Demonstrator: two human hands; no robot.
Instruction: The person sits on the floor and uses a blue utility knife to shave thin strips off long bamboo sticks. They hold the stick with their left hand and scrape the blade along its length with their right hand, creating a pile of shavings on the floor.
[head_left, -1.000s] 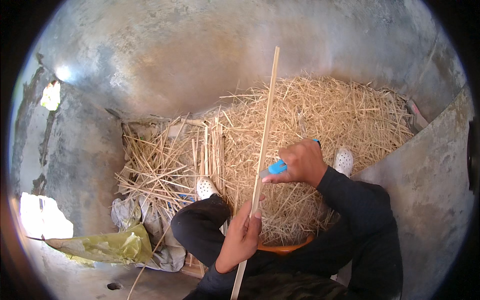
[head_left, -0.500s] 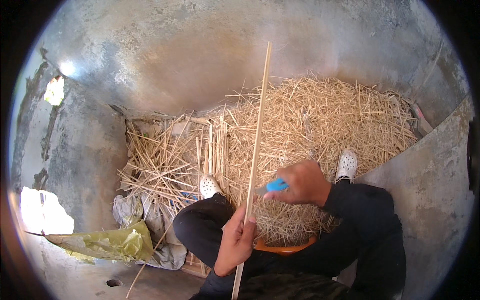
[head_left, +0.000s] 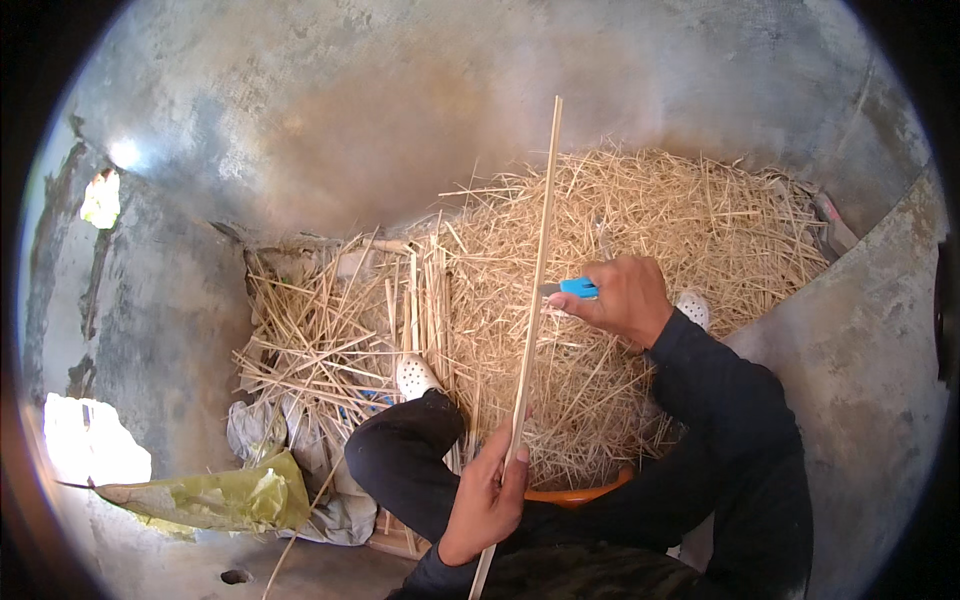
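My left hand [head_left: 488, 508] is closed round the lower part of a long, thin pale strip, bamboo or wood by its look [head_left: 537, 290]. The strip leans slightly right and rises far past my hand, its lower end passing below my fingers. In my right hand [head_left: 632, 298] is a utility knife with a blue handle [head_left: 579, 288], gripped in a fist. Its short blade points left, at or close to the strip's right edge about halfway up; whether it touches, I cannot tell.
Shavings and thin strips [head_left: 690, 220] heap across the floor ahead. Longer sticks [head_left: 320, 330] lie crisscrossed at left, near a yellow-green sheet [head_left: 235, 497]. Between my legs shows an orange rim [head_left: 582, 494]. My white clogs [head_left: 415, 377] stand by the shavings. A grey wall [head_left: 380, 120] rises behind.
My right hand and the knife have moved up and away along the strip. The strip's top has shifted slightly right, and my left hand sits a little lower and further right.
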